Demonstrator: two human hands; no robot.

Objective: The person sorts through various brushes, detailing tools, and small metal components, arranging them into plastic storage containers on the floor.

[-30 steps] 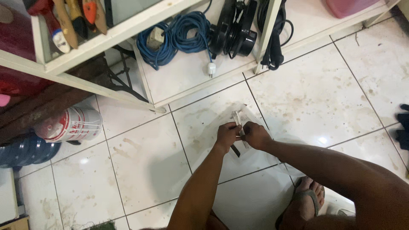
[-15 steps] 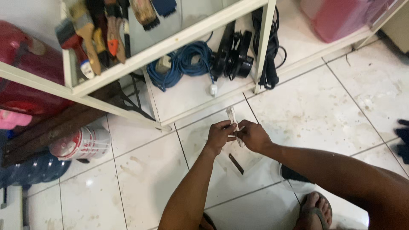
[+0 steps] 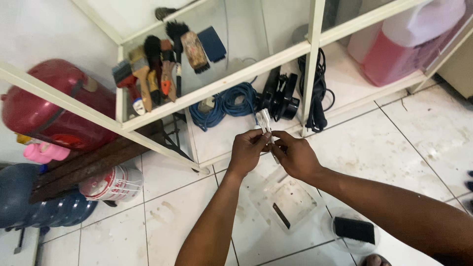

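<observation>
Both my hands hold a small white plastic piece up in front of a white shelf unit. My left hand pinches it from the left, and my right hand pinches it from the right, fingertips almost touching. Below the hands, on the tiled floor, lies a clear square plastic tray with a small dark strip in it. A round clear lid with a black block on it lies to the tray's right.
The white shelf unit holds several paintbrushes, a coiled blue cable, black cables and a pink container. A red tank, a paint can and a blue jug sit at left.
My hands have lifted the white piece up off the floor toward the shelf. The view tilted up, and the clear tray and dark strip now lie below the hands.
</observation>
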